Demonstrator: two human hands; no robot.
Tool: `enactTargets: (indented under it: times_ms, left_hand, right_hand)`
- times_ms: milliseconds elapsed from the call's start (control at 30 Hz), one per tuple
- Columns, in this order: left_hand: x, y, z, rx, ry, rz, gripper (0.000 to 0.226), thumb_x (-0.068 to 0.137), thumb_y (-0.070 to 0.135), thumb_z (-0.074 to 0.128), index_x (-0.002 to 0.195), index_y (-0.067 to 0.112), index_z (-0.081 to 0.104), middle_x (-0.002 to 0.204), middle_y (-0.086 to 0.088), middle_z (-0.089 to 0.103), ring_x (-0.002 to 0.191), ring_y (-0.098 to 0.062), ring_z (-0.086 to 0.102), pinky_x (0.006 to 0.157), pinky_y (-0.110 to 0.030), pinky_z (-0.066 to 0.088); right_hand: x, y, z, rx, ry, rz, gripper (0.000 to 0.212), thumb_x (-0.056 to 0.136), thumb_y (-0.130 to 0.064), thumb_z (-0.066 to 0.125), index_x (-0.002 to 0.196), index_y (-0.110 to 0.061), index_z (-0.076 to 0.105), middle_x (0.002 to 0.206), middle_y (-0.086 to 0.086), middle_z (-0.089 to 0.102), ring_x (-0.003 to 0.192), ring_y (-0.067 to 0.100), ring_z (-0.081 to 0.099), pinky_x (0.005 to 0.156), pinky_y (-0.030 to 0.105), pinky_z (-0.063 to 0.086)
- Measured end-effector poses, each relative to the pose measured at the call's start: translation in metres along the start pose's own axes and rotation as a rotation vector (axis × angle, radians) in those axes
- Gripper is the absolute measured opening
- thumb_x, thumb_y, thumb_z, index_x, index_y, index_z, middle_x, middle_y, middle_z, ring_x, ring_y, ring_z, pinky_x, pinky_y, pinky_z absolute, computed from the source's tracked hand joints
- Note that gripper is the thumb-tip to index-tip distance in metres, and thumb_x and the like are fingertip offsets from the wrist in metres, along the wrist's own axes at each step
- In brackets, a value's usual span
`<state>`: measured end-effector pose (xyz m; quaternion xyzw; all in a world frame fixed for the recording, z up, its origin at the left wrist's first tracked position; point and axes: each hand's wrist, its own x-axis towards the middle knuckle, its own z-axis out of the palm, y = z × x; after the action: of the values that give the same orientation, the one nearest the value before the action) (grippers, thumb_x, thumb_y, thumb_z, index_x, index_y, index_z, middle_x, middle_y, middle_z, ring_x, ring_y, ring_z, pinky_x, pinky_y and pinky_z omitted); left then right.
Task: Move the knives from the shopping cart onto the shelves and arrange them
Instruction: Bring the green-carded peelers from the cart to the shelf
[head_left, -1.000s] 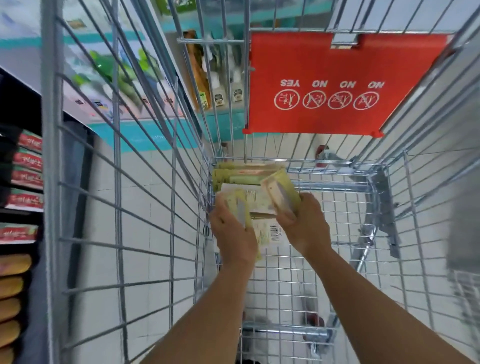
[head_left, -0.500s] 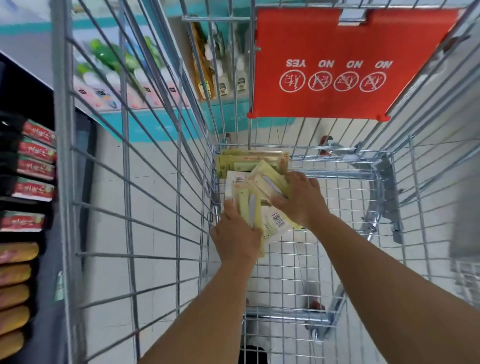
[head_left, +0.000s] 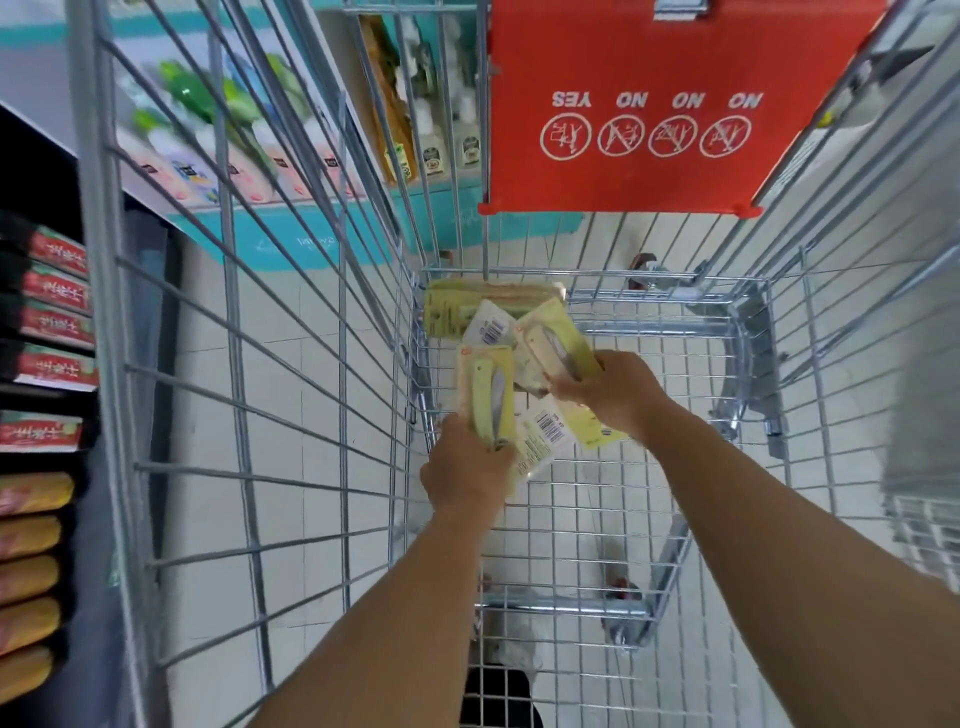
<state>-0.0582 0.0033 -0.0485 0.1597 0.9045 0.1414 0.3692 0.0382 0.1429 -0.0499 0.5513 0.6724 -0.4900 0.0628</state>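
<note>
Gripping knife packs (head_left: 488, 395) w/ both hands in wire cart (head_left: 597, 519), white tile floor (head_left: 208, 415).

The left hand (head_left: 467, 467) hides the knife pack's (head_left: 487, 395) lower end; shelf goods (head_left: 208, 135) far to its left are blurred.

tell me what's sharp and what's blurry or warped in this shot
Head view: the knife pack in the left hand and the barcode label are fairly crisp; the shelf goods at upper left are smeared by motion blur; the cart's wires fan out and bow from wide-angle distortion; lighting is flat, with no hard shadows or glare.
</note>
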Motion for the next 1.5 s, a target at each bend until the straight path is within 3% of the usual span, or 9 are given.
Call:
enactTargets:
  times_ms: [167, 367, 500, 667, 900, 1033, 1267, 1433, 1500]
  left_hand:
    - [-0.016, 0.012, -0.011, -0.030, -0.026, 0.129, 0.029, 0.083, 0.022, 0.066, 0.102, 0.014, 0.044, 0.083, 0.002, 0.054, 0.077, -0.024, 0.056, 0.062, -0.030, 0.044]
    - [-0.058, 0.032, -0.047, -0.032, -0.004, 0.221, 0.031, 0.083, 0.018, 0.066, 0.108, 0.016, 0.047, 0.088, 0.000, 0.057, 0.080, -0.025, 0.056, 0.069, -0.034, 0.049]
    - [-0.095, 0.047, -0.084, -0.036, 0.016, 0.275, 0.030, 0.084, 0.022, 0.066, 0.108, 0.019, 0.047, 0.086, 0.004, 0.053, 0.077, -0.021, 0.052, 0.064, -0.028, 0.041]
    - [-0.137, 0.051, -0.134, -0.212, 0.048, 0.271, 0.032, 0.079, 0.019, 0.070, 0.105, 0.021, 0.051, 0.091, 0.002, 0.061, 0.083, -0.021, 0.060, 0.073, -0.035, 0.053]
    - [-0.181, 0.059, -0.219, -0.474, 0.249, 0.343, 0.027, 0.078, 0.015, 0.067, 0.099, 0.017, 0.050, 0.085, 0.000, 0.057, 0.077, -0.022, 0.057, 0.060, -0.028, 0.045]
    - [-0.199, 0.048, -0.277, -0.672, 0.342, 0.376, 0.027, 0.076, 0.016, 0.070, 0.094, 0.015, 0.050, 0.082, -0.003, 0.061, 0.079, -0.028, 0.062, 0.072, -0.042, 0.054]
    - [-0.232, -0.025, -0.393, -0.845, 0.491, 0.413, 0.026, 0.078, 0.012, 0.071, 0.087, 0.015, 0.046, 0.076, 0.001, 0.058, 0.077, -0.025, 0.062, 0.076, -0.046, 0.055]
    - [-0.254, -0.100, -0.485, -0.837, 0.613, 0.432, 0.030, 0.081, 0.014, 0.070, 0.097, 0.010, 0.046, 0.079, 0.001, 0.058, 0.076, -0.025, 0.062, 0.071, -0.045, 0.056]
    - [-0.264, -0.131, -0.519, -0.830, 0.655, 0.430, 0.027, 0.082, 0.013, 0.068, 0.096, 0.014, 0.044, 0.082, -0.001, 0.058, 0.076, -0.026, 0.062, 0.066, -0.045, 0.056]
  right_hand:
    - [-0.034, 0.009, -0.010, 0.266, 0.132, 0.070, 0.024, 0.084, -0.029, 0.070, 0.088, -0.006, 0.067, 0.079, 0.009, 0.065, 0.062, 0.019, 0.052, 0.054, 0.029, 0.041]
    - [-0.090, -0.010, -0.028, 0.472, 0.301, 0.030, 0.014, 0.085, -0.031, 0.069, 0.080, -0.021, 0.061, 0.076, -0.002, 0.065, 0.065, 0.016, 0.057, 0.057, 0.027, 0.046]
    - [-0.127, -0.042, -0.051, 0.679, 0.376, 0.044, 0.020, 0.079, -0.031, 0.070, 0.091, -0.017, 0.065, 0.091, 0.008, 0.070, 0.080, 0.026, 0.067, 0.071, 0.041, 0.059]
    - [-0.179, -0.093, -0.084, 0.995, 0.478, -0.017, 0.026, 0.082, -0.022, 0.072, 0.104, -0.012, 0.063, 0.090, 0.002, 0.068, 0.076, 0.016, 0.065, 0.062, 0.027, 0.054]
    - [-0.247, -0.165, -0.092, 0.853, 0.466, -0.191, 0.032, 0.083, -0.024, 0.072, 0.106, -0.008, 0.057, 0.084, 0.000, 0.063, 0.067, 0.015, 0.062, 0.052, 0.027, 0.053]
    - [-0.288, -0.210, -0.069, 0.777, 0.424, -0.274, 0.030, 0.085, -0.029, 0.070, 0.108, -0.015, 0.057, 0.095, 0.005, 0.068, 0.077, 0.020, 0.065, 0.057, 0.030, 0.053]
    - [-0.371, -0.316, 0.005, 0.811, 0.273, -0.413, 0.013, 0.086, -0.018, 0.068, 0.098, -0.016, 0.062, 0.089, 0.006, 0.071, 0.077, 0.024, 0.069, 0.068, 0.044, 0.059]
    - [-0.427, -0.390, 0.069, 0.786, 0.229, -0.532, 0.010, 0.089, -0.018, 0.063, 0.099, -0.015, 0.063, 0.081, -0.001, 0.068, 0.065, 0.010, 0.065, 0.050, 0.023, 0.054]
    - [-0.446, -0.418, 0.097, 0.764, 0.202, -0.554, 0.012, 0.090, -0.019, 0.060, 0.102, -0.017, 0.062, 0.084, 0.001, 0.068, 0.069, 0.016, 0.066, 0.051, 0.025, 0.055]
